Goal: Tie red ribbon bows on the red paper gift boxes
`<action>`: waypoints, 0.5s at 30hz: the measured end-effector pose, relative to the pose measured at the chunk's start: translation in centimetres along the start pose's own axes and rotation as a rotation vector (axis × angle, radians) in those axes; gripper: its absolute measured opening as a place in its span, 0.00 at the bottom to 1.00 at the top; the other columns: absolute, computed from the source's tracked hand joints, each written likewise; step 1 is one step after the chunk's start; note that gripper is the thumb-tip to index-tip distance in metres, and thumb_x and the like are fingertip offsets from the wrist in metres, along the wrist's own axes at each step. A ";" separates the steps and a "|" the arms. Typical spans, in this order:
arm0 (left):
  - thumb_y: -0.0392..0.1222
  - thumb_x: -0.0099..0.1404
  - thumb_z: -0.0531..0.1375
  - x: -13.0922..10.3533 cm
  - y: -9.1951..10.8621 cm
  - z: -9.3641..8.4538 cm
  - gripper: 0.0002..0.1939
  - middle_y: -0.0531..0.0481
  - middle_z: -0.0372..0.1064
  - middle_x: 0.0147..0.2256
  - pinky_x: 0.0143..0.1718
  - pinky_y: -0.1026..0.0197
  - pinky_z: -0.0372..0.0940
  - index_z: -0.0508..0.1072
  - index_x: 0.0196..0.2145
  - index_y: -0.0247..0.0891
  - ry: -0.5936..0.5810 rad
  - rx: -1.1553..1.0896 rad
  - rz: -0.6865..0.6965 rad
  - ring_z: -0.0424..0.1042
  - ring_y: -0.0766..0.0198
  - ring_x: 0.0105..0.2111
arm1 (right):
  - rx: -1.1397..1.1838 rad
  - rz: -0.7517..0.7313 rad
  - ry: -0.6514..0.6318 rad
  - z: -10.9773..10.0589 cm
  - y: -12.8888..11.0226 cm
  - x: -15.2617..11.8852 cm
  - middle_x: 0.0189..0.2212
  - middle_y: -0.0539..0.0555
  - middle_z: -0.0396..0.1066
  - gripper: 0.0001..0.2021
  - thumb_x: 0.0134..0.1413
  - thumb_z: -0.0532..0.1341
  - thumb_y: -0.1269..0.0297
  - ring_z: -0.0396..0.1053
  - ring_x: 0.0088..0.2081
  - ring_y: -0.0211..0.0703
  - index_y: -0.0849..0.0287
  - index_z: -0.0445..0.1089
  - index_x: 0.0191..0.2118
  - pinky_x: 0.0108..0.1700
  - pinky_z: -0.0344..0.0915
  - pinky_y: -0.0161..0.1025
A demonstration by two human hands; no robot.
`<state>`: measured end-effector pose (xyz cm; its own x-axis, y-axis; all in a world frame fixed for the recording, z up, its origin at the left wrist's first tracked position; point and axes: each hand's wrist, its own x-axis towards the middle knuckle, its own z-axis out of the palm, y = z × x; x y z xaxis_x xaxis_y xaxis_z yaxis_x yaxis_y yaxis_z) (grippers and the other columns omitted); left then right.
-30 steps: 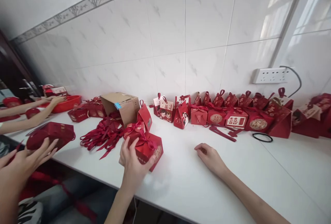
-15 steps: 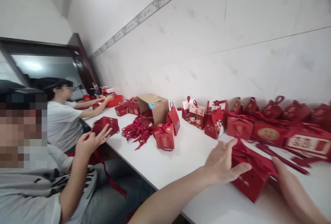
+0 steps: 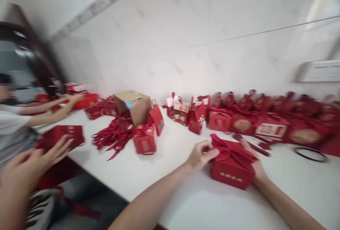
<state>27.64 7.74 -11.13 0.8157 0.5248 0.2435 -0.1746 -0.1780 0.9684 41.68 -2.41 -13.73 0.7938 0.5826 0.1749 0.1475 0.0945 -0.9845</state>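
A red gift box (image 3: 231, 174) with pale lettering on its front sits on the white table before me, a dark red ribbon (image 3: 230, 152) tied across its top. At its left side, my left hand (image 3: 199, 156) has thumb and forefinger pinched together at the ribbon's left end. My right hand (image 3: 256, 166) grips the box from the right and rear, its fingertips partly hidden behind the box and ribbon. Behind it lie flat dark red strips (image 3: 255, 146). A row of finished-looking red boxes with ribbon bows, among them one with a white panel (image 3: 271, 130), lines the wall.
To the left, a pile of red ribbons (image 3: 114, 132) lies by an open cardboard box (image 3: 135, 106) and a small red box (image 3: 145, 139). A black ring (image 3: 310, 154) rests at right. A co-worker's hands (image 3: 45, 155) hold a red box (image 3: 63, 136); another person reaches toward a red basin (image 3: 86, 100).
My view has swung right. The box has turned so its lettered front faces me and stands level. My left hand has closed to a pinch at the ribbon, and my right hand has moved behind the box.
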 end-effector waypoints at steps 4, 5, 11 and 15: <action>0.61 0.55 0.57 0.3 0.4 -0.5 0.24 0.59 0.47 0.18 0.22 0.64 0.45 0.57 0.19 0.38 -0.097 -0.086 -0.040 0.47 0.72 0.19 | -0.017 0.078 -0.026 -1.4 -0.9 0.0 0.23 0.53 0.71 0.25 0.42 0.58 0.36 0.68 0.28 0.47 0.57 0.65 0.21 0.33 0.67 0.41; 0.59 0.54 0.59 0.3 0.5 -0.5 0.23 0.59 0.48 0.18 0.23 0.65 0.45 0.58 0.19 0.37 -0.105 -0.088 -0.043 0.47 0.72 0.20 | 0.006 0.087 -0.034 -1.6 -1.2 -0.1 0.23 0.53 0.71 0.25 0.44 0.56 0.37 0.67 0.28 0.46 0.58 0.65 0.21 0.32 0.66 0.40; 0.55 0.56 0.55 0.2 0.6 -0.3 0.20 0.56 0.54 0.18 0.24 0.64 0.50 0.61 0.18 0.37 -0.038 -0.068 -0.033 0.54 0.70 0.20 | 0.203 -0.244 0.182 -2.2 -6.5 -0.8 0.29 0.53 0.69 0.14 0.50 0.56 0.52 0.68 0.33 0.42 0.58 0.68 0.26 0.37 0.68 0.39; 0.54 0.59 0.50 0.6 -0.9 -0.6 0.20 0.56 0.53 0.16 0.23 0.63 0.49 0.61 0.17 0.37 0.132 0.010 -0.036 0.53 0.69 0.19 | 0.246 -0.528 -0.042 -1.8 -15.2 -3.5 0.28 0.50 0.67 0.11 0.52 0.54 0.55 0.69 0.31 0.39 0.54 0.67 0.26 0.35 0.68 0.39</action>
<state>27.94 8.71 -11.81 0.7418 0.6355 0.2142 -0.1402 -0.1654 0.9762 37.75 -7.33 0.67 0.6253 0.4368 0.6468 0.3713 0.5625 -0.7388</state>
